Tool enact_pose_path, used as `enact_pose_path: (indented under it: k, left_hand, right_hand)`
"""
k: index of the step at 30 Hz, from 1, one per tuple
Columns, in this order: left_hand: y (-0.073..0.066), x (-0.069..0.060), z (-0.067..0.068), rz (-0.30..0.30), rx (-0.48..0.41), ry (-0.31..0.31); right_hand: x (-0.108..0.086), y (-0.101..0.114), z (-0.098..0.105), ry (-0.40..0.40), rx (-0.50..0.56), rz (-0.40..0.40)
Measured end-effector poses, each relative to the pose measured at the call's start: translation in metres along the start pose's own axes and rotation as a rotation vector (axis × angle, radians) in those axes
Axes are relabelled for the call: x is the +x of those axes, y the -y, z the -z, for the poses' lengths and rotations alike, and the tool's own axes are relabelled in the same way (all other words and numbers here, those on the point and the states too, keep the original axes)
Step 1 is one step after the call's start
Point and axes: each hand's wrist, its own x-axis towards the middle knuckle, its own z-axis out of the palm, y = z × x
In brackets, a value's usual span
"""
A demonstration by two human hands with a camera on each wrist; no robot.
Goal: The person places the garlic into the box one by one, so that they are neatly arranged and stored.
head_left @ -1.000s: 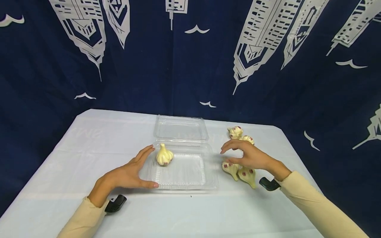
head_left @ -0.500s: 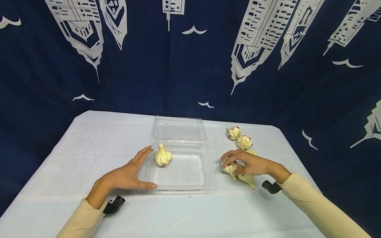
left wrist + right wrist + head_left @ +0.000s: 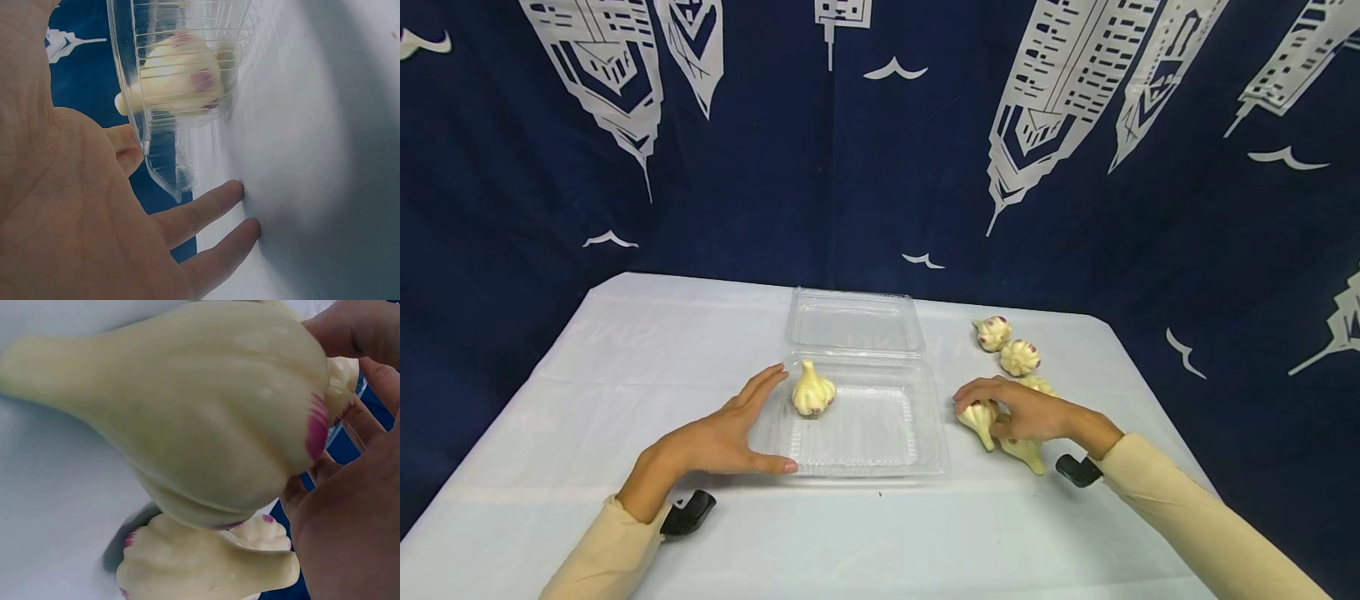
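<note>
Table (image 3: 850, 546), white, before navy cloth (image 3: 850, 167): left fingers (image 3: 206, 209) spread, right fingers (image 3: 979, 389) pinching garlic (image 3: 975, 421)

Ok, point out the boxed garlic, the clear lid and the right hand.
Boxed garlic (image 3: 813, 393), head view, rounded body.
Clear lid (image 3: 855, 325), head view, flat middle.
Right hand (image 3: 1028, 411), head view, its back.

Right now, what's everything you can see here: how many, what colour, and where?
Backdrop: one, navy with white prints, behind the table.
Table: one, white, under the container.
Container: one, clear, mid-table, lid open at the back.
Garlic bulb: one, cream with purple marks, inside the container.
Loose garlic bulbs: five, same colours, on the table right of the container.
Wrist devices: two, black, one at each wrist.
Sleeves: two, beige, lower left and lower right.
Left hand: one, bare, beside the container.
Right hand: one, bare, gripping a loose garlic bulb.
</note>
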Motion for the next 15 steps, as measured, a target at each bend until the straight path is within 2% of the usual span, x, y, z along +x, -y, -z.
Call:
enact_pose_path:
  k: [10, 15]
  left_hand:
    - [-0.0007, 0.0014, 0.0004, -0.007, -0.023, 0.005]
    - [-0.0016, 0.0008, -0.0001, -0.003, -0.021, 0.002]
  right_hand:
    - [0.0027, -0.0027, 0.0013, -0.038, -0.009, 0.024]
    - [0.003, -0.003, 0.0009, -0.045, 0.033, 0.014]
